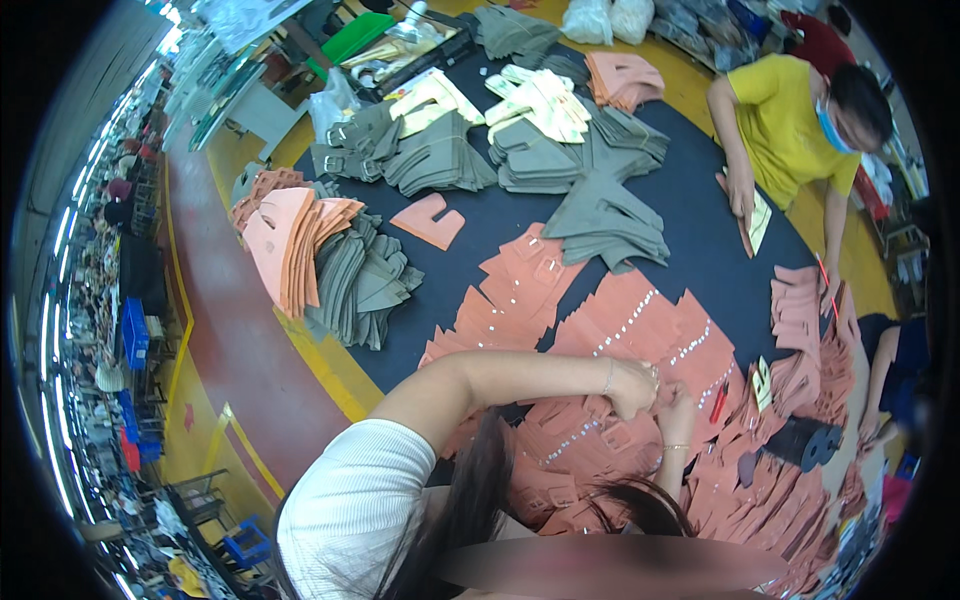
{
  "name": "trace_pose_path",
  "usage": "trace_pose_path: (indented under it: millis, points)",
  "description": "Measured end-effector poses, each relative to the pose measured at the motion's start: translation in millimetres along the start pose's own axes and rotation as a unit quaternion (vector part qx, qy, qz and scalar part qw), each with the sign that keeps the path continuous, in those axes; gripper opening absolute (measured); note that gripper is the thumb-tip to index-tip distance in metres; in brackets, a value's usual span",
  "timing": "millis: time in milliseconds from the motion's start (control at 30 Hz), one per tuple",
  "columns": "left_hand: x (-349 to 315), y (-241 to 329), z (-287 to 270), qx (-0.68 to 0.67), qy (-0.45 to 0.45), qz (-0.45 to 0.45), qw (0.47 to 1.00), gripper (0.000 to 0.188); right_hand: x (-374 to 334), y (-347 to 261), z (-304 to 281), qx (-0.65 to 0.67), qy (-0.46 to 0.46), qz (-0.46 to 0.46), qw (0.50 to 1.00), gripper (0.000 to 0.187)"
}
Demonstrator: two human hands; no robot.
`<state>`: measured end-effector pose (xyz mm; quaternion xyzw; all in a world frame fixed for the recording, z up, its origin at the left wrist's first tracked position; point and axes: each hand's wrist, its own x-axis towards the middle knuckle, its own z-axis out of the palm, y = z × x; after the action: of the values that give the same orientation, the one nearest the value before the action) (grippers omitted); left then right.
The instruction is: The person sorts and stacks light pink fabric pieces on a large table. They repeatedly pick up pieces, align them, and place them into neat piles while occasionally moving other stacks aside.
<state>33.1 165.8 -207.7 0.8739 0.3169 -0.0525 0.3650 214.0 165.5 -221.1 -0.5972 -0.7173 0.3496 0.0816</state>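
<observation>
My left hand [633, 388] reaches in from the left, its fingers curled, over rows of overlapping salmon-pink cut pieces [610, 322]. Close beside it, my right hand [678, 412] is also closed, its fingers bent toward the left one. Whatever they pinch between them is too small or hidden to make out. Small white tabs dot the fanned pieces in lines, and some pieces carry a buckle [547, 268]. A red pen-like tool [719, 403] lies on the pieces right of my hands.
Grey-green piece stacks [440, 152] line the dark table's [480, 215] far side. At its left edge is a pile of salmon pieces [290, 245]. A person in yellow [785, 120] works at the far right. Another person's arm [880, 375] is nearer. A black cylinder [803, 443] stands right.
</observation>
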Motion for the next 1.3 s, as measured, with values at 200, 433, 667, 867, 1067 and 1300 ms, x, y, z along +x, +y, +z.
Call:
trace_pose_path:
  millis: [200,433,667,867,1067,1300]
  points:
    - [-2.1,2.3,5.6,0.012,0.024,-0.009,1.0,0.029,-8.7,2.8,7.6,0.115,0.109,-0.037,0.987,0.018]
    - [-3.4,1.4,4.5,-0.003,0.027,0.004,1.0,0.033,-30.4,-29.8,-50.4,0.129,0.267,-0.135,0.945,0.02]
    - [-53.5,16.1,-0.8,-0.029,0.27,0.142,0.952,0.013,-120.4,-85.6,-160.0,0.06,0.299,-0.08,0.949,0.013]
    - [-88.1,47.2,-59.7,-0.27,0.181,-0.135,0.936,0.046,-204.6,-109.0,-181.9,0.247,0.165,-0.119,0.948,0.016]
    - [-72.6,109.1,-38.8,-0.484,0.009,-0.049,0.873,0.038,-181.2,-85.4,-108.2,0.256,0.116,-0.035,0.959,0.028]
    - [-49.9,147.2,-10.6,-0.582,-0.052,-0.174,0.792,0.053,-212.1,-33.5,-81.6,0.221,0.149,0.02,0.964,0.028]
